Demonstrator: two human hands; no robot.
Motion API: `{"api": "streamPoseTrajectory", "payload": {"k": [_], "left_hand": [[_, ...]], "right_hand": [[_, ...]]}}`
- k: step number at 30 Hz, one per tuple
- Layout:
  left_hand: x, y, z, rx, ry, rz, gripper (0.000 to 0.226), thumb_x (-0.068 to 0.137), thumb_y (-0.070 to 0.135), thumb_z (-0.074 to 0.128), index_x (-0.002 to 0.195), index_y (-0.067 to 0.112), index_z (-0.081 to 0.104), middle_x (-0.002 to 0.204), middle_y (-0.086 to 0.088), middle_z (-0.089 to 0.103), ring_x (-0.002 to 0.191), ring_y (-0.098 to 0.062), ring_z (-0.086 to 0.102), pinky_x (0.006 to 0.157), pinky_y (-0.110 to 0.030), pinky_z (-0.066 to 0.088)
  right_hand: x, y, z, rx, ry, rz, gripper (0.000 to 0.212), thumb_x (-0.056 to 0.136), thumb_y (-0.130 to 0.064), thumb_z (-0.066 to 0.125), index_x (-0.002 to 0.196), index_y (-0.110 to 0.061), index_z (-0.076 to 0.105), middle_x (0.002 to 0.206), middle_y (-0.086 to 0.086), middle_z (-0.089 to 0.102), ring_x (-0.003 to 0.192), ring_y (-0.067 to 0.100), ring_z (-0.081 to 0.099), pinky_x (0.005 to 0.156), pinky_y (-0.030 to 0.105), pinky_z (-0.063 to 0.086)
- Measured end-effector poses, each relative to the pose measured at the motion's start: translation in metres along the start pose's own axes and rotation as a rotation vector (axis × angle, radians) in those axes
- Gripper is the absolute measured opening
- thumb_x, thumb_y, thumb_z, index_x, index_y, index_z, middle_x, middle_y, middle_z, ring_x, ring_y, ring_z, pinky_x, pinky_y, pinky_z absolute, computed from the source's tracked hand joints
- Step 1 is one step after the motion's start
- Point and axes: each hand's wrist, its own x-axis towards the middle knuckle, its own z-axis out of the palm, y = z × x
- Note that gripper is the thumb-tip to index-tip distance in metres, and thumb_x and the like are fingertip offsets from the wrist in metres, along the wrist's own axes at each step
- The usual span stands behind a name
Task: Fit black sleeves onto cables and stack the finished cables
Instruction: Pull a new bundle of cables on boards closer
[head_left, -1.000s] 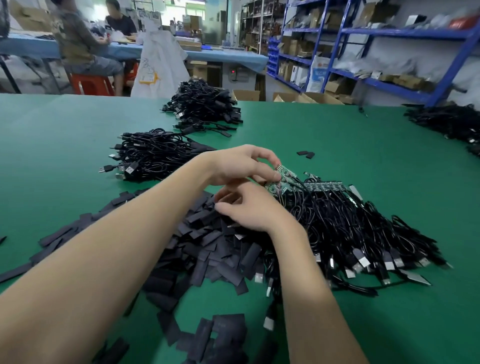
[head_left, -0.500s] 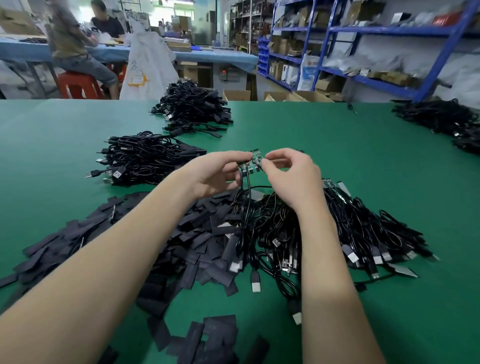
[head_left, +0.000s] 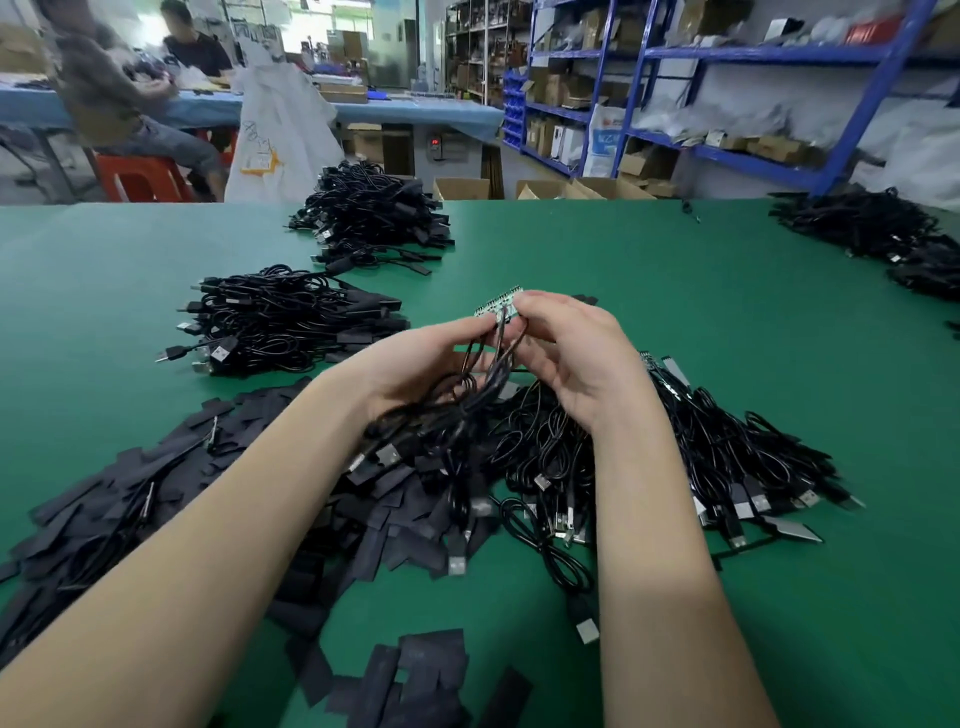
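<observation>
While both hands lift bundle of cables (head_left: 467, 410) above green table (head_left: 649, 291), left hand (head_left: 415, 358) and right hand (head_left: 571, 353) pinch small green circuit boards (head_left: 498, 304) at cable ends, likely fanning them to pick one for sleeving; loose black sleeves (head_left: 218, 467) heaped within left reach, finished stack (head_left: 291, 317) beyond
</observation>
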Motion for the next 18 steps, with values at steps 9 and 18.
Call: {"api": "streamPoseTrajectory", "payload": {"k": [9, 18], "left_hand": [[-0.006, 0.007, 0.022, 0.078, 0.145, 0.051, 0.031, 0.108, 0.026, 0.043, 0.095, 0.006, 0.062, 0.063, -0.002, 0.069, 0.057, -0.014, 0.07, 0.051, -0.025, 0.058], [-0.057, 0.032, 0.003, 0.39, 0.331, 0.163, 0.022, 0.106, 0.019, 0.049, 0.094, 0.004, 0.059, 0.07, -0.012, 0.063, 0.05, -0.022, 0.068, 0.038, -0.023, 0.05]], "right_hand": [[0.009, 0.012, -0.009, -0.22, 0.048, 0.017, 0.012, 0.091, -0.018, 0.073, 0.101, -0.012, 0.071, 0.072, -0.001, 0.071, 0.052, 0.005, 0.064, 0.047, 0.017, 0.049], [0.005, 0.026, 0.02, -0.146, -0.142, 0.054, 0.022, 0.095, -0.025, 0.07, 0.108, -0.007, 0.07, 0.081, 0.002, 0.075, 0.057, 0.006, 0.067, 0.052, 0.018, 0.052]]}}
